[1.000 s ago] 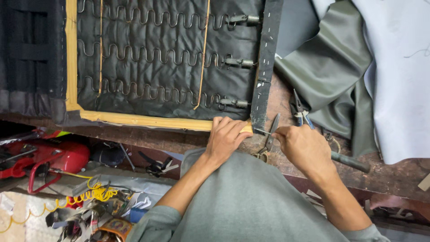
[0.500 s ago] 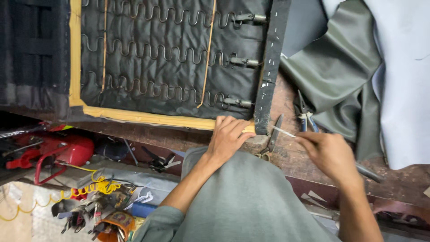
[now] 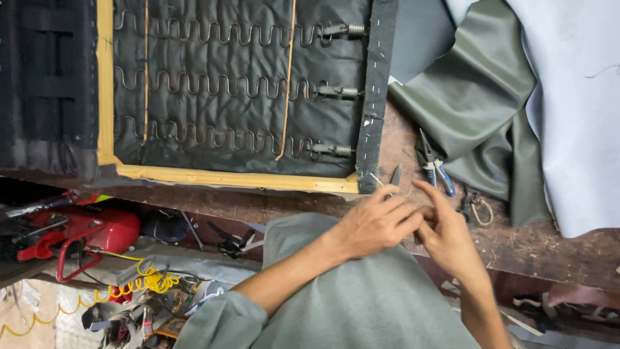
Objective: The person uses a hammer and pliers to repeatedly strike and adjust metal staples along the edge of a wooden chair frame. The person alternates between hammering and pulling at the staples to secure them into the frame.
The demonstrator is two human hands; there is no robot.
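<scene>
Both my hands meeting at the tabletop (image 3: 516,242) edge, left hand (image 3: 374,223) and right hand (image 3: 445,232) fingertips pinched together, what they grip I cannot tell, pliers (image 3: 434,165) just beyond, seat frame (image 3: 232,178) near.

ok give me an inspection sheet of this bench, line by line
surface: worn brown wooden bench, scuffed, bare patches showing
job's things: seat frame lying flat at the bench edge, zigzag springs over dark padding; both hands meet just off its near right corner
clutter: blue-handled pliers, a small dark tool by the fingers, a clip, green vinyl and pale fabric heaped at right
grippers: left hand and right hand fingertips together, pinching something too small to tell
cables: yellow coiled hose below the bench
surroundings: red machine and loose tools on the floor
</scene>
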